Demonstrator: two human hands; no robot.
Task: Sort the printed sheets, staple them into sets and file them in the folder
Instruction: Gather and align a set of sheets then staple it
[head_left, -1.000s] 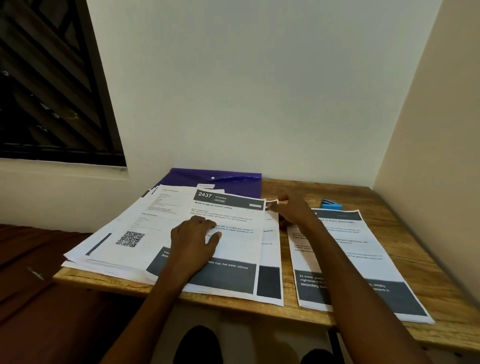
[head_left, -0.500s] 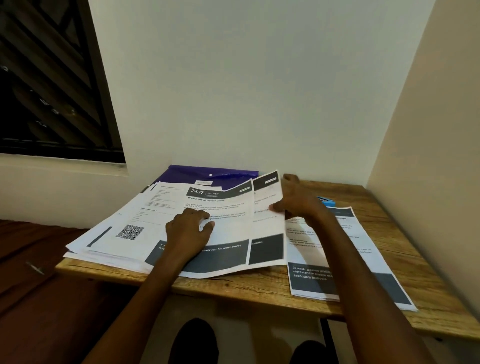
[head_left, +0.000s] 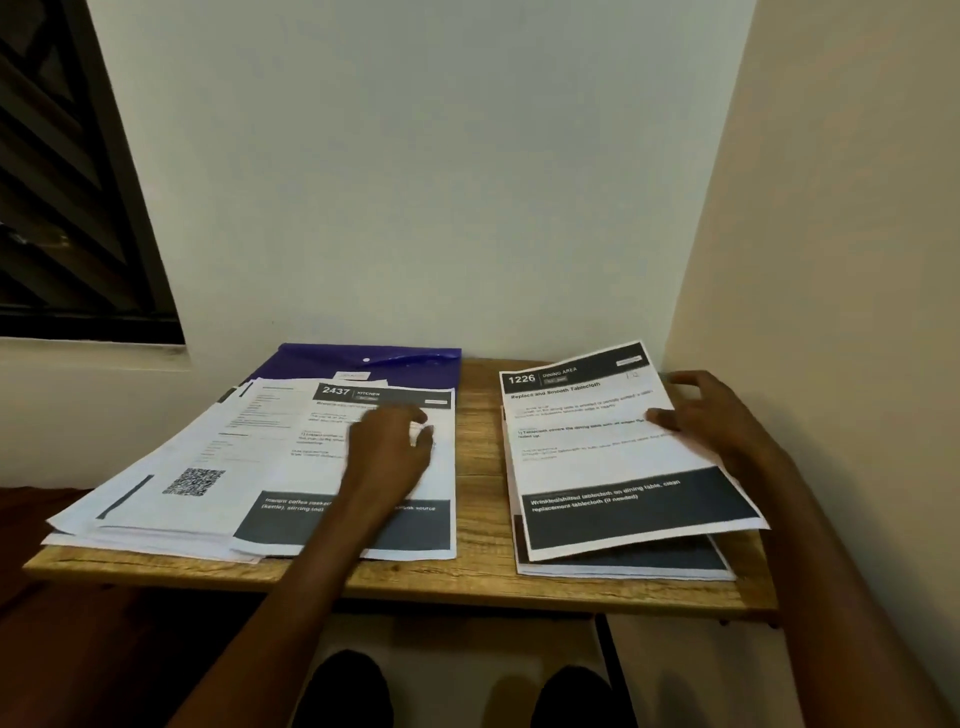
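Sorting in hand: our right hand (head_left: 722, 421) pinches the 1226 sheet (head_left: 613, 447) over the smaller pile (head_left: 675, 564), right of the folder (head_left: 363, 358); our left hand (head_left: 389, 447) presses the 2437 stack (head_left: 249, 467). Next, release and square it.

The table (head_left: 478, 525) is wood with a visible light-brown grain and a matt, slightly rough look. The sheets (head_left: 249, 478) at its left edge and the sheet (head_left: 613, 447) near its right edge are thin matt white paper printed with flat dark-grey blocks. The folder (head_left: 332, 364) at the back edge is glossy purple plastic, catching streaks of light
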